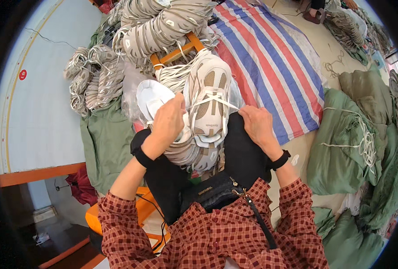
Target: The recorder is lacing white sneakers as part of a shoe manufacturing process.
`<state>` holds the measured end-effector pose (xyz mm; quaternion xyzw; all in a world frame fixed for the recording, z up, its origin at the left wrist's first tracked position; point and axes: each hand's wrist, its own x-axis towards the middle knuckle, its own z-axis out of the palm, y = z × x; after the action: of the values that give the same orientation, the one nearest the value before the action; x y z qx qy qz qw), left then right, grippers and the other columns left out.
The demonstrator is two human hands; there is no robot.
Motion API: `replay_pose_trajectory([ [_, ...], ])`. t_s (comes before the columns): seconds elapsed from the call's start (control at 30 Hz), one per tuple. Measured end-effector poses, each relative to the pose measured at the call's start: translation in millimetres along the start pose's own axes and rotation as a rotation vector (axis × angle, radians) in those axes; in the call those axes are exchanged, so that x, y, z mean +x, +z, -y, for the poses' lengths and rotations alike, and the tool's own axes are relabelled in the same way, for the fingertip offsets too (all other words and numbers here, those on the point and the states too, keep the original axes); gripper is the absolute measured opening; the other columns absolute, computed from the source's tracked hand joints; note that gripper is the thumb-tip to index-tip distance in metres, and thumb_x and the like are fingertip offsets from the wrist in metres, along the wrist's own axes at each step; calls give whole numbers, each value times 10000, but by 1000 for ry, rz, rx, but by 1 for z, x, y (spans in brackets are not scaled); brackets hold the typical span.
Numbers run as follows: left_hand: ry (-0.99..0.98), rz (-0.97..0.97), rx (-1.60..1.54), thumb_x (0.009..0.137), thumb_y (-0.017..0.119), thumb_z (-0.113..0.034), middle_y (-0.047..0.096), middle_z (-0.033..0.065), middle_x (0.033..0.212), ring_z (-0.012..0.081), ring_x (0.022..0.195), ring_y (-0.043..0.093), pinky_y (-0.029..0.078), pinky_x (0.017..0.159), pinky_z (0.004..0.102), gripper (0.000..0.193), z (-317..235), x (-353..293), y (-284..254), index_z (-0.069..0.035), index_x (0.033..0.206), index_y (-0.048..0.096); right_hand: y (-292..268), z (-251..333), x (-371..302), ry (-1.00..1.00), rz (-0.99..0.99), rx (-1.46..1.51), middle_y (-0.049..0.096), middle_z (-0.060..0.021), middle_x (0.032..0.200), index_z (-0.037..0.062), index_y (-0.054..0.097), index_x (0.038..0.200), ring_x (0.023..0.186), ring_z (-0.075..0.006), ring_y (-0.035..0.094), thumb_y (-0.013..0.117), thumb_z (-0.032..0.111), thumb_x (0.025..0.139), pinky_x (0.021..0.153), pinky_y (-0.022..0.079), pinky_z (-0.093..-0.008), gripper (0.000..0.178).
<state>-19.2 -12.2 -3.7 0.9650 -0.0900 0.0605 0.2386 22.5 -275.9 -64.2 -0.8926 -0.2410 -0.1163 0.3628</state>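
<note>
In front of me, between my knees, a beige and tan sneaker (210, 96) rests on a stack of shoes, its toe pointing away. White shoelaces (213, 95) cross over its tongue. My right hand (258, 127) pinches one lace end, drawn out to the right of the shoe. On the other side my left hand (168, 120) is closed, with the lace's left end seemingly between its fingertips; the back of the hand partly hides this. Beside it lies a second shoe (154, 96) with a pale lining, partly covered by that hand.
Bundled sneakers (163, 33) are heaped ahead, around an orange wooden frame (178, 53). More sneakers (96, 78) hang at the left over green cloth (107, 143). A striped sheet (270, 62) covers a pile at the right, with green sacks (342, 139) beyond it.
</note>
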Motion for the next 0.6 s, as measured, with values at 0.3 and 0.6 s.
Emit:
replay_pose_trajectory([
  [0.3,-58,-187,134,825,502,-69,584,225,790,412,661,592,478,565,495,172,-8,7,40,-28,984,449,19,44,1,6,90,-203,592,-153,616,-17,483,1199,541,-336,587,560,122,798,516,446,-452,431],
  [0.6,-13,-180,163,819,551,-125,597,144,699,324,662,602,490,615,429,120,3,10,16,-26,882,578,-2,-6,21,143,277,488,583,-99,646,9,522,1218,525,-192,559,564,148,848,474,417,-319,398],
])
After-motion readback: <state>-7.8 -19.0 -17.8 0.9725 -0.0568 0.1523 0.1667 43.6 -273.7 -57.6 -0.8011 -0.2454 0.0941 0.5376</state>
